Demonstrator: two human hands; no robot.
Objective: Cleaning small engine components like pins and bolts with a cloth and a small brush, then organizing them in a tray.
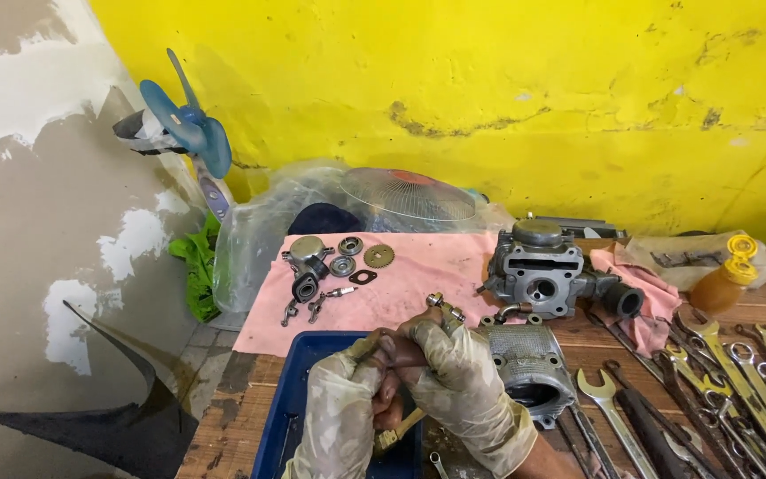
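Both my hands wear dirty whitish gloves and meet over a blue tray (287, 408) at the bench's front edge. My right hand (456, 377) grips a small metal part (447, 311) whose silver end sticks up above the fingers. My left hand (345, 404) closes around its lower end, which is hidden. A brush with a pale handle (398, 432) lies in the tray below my hands. A grey engine cylinder (529, 365) lies just right of my right hand.
A pink cloth (401, 284) carries small parts: a gear (379, 256), bearings (347, 253), a spark plug (337, 293). A grey engine casing (543, 270) sits behind. Several wrenches (720, 381) lie at right, with an amber bottle (724, 279). A blue fan (186, 124) stands at left.
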